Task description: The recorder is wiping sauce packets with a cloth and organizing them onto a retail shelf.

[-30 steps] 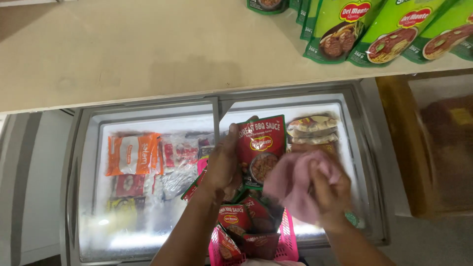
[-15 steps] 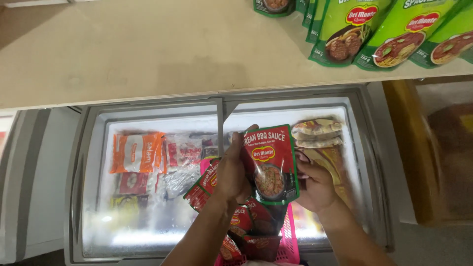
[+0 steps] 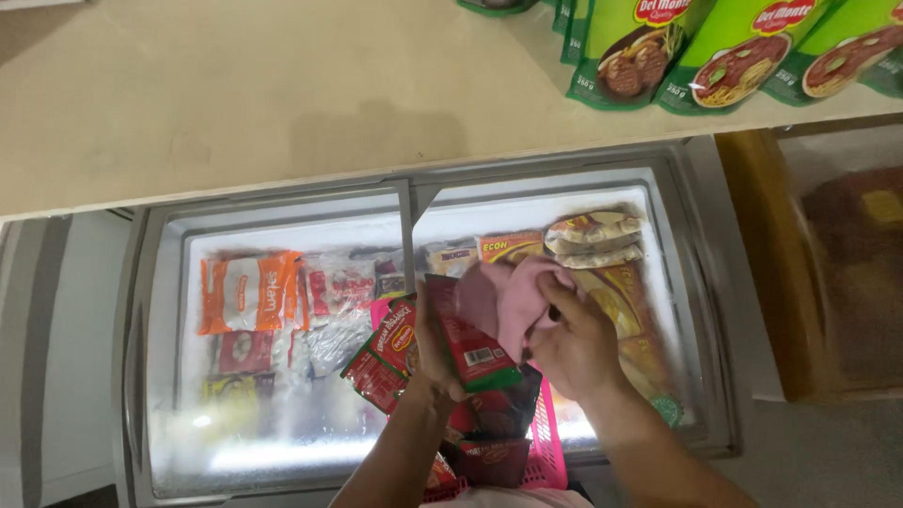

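While left hand grips red pouch, pink cloth covers it; freezer w/ pkgs below.

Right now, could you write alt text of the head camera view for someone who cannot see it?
Above a glass-topped chest freezer of frozen packets, the left hand holds a red sauce pouch while the right hand presses a pink cloth against it. A pink basket of more pouches sits below; green pouches line the shelf above.

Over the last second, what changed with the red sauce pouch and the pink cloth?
The left hand turned the red sauce pouch from front-facing to back-facing. The right hand, which had dropped the pink cloth behind the pouch, brought it back onto it. The pink plastic basket and the chest freezer stayed put.
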